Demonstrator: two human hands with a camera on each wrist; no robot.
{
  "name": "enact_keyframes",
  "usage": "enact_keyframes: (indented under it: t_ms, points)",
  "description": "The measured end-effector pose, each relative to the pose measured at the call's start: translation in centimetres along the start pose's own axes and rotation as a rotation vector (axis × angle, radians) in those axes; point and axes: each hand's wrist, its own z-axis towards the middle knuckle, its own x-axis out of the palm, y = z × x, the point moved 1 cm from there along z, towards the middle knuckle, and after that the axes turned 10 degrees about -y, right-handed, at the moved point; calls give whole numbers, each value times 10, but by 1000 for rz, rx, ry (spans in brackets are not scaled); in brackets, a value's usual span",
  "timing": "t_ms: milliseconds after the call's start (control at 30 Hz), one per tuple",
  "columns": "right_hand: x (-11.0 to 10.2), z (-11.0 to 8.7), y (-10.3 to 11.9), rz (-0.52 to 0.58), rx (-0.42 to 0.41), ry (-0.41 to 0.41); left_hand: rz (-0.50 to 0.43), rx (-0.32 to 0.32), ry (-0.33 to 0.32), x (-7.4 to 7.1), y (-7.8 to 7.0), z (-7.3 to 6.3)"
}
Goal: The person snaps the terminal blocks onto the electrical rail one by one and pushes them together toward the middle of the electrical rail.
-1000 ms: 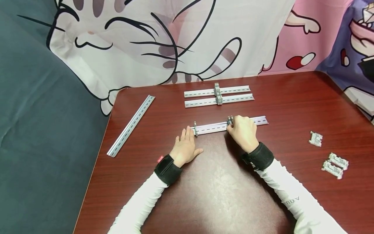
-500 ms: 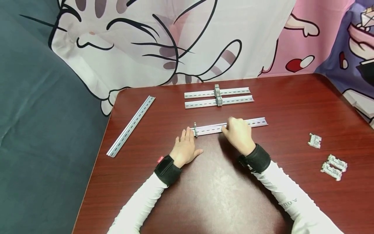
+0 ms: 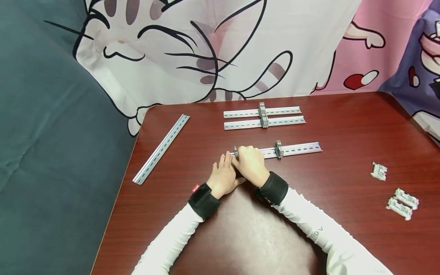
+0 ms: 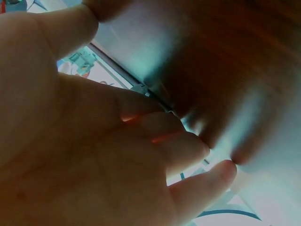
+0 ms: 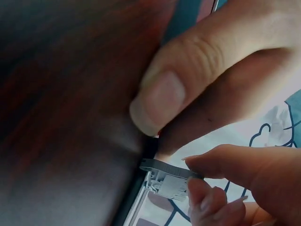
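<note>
A slotted metal DIN rail (image 3: pixel 302 148) lies across the middle of the table. My left hand (image 3: pixel 222 179) rests flat at its left end, fingers straight; the left wrist view shows that hand's spread fingers (image 4: pixel 188 150) close up. My right hand (image 3: pixel 252 165) is over the rail's left part, right beside my left fingertips. Its curled fingers are around a thin grey terminal block (image 5: pixel 169 168) on the rail, with the thumb (image 5: pixel 160 101) on the near side. Part of this block (image 3: pixel 235 152) shows past the knuckles. Further right on the rail stand several clipped terminal blocks (image 3: pixel 279 149).
Behind, two parallel rails (image 3: pixel 240 113) are bridged by a row of terminal blocks (image 3: pixel 263 115). Another rail (image 3: pixel 161 149) lies slanted at the left. On the right lie a single pale terminal block (image 3: pixel 379 171) and a pair of blocks (image 3: pixel 403 204). A printed cloth (image 3: pixel 192 49) hangs behind the table.
My right hand has moved left along the rail, from the clipped blocks to the thin block at the left end, uncovering the clipped blocks. My left hand stays at the rail's end.
</note>
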Motion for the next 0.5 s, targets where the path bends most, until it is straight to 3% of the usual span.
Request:
enact_keyframes:
  t_ms: [233,500]
  points:
    - [1,6,-3,15,22,58,-6,-7,-30,-2,-1,1]
    - [1,8,-6,-3,48,111,-33,-21,-19,1,-2,2]
